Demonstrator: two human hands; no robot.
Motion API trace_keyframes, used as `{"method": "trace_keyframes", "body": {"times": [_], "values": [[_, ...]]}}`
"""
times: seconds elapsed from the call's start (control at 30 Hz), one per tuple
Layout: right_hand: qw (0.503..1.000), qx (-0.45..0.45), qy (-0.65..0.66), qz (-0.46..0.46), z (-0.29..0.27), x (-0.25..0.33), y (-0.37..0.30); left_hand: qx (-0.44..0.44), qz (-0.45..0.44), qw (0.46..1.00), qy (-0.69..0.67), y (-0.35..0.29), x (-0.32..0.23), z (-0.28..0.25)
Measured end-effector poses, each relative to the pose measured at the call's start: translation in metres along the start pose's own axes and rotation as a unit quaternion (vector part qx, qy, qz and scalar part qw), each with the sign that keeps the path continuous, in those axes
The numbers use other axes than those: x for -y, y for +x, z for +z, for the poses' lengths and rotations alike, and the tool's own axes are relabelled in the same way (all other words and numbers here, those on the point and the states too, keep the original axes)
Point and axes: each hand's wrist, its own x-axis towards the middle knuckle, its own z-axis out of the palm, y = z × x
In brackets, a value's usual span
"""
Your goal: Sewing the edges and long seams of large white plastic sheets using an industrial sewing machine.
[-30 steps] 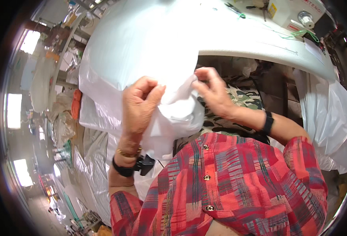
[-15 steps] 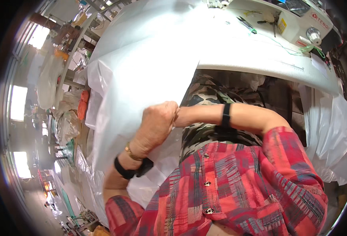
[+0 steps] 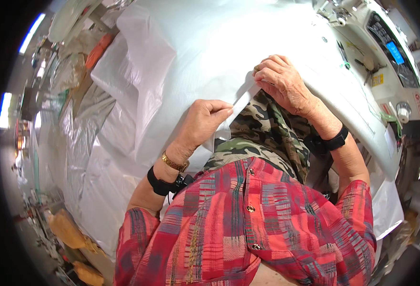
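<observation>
A large sheet of white, finely ribbed plastic material [image 3: 191, 62] spreads over the sewing table and hangs down across my lap. My left hand [image 3: 201, 121] pinches its near edge between thumb and bent fingers. Further up the same edge, to the right, my right hand [image 3: 284, 83] grips it with curled fingers. Between the two hands a narrow folded strip [image 3: 244, 99] of the edge runs taut and slanting. What lies under my right fingertips is hidden.
A white sewing machine [image 3: 400, 62] with a display panel stands at the right. Thread snips [image 3: 342, 55] lie on the table beside it. Crumpled plastic sheeting [image 3: 100, 176] heaps up at my left, near an orange bundle [image 3: 98, 50]. Yellowish bundles [image 3: 69, 229] are at lower left.
My hands, together before, are now apart along the sheet's edge. My right hand has moved up and away, stretching the folded strip. The view has turned.
</observation>
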Motion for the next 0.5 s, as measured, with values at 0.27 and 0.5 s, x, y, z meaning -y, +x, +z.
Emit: {"method": "trace_keyframes", "body": {"times": [0.27, 0.5], "values": [[0.999, 0.024, 0.023, 0.014, -0.003, 0.000, -0.003, -0.009, -0.016, 0.992, -0.123, -0.015, -0.013, 0.009], [0.995, 0.095, -0.027, -0.017, -0.004, 0.031, 0.005, -0.111, 0.172, 0.975, 0.088, -0.007, -0.017, 0.022]]}}
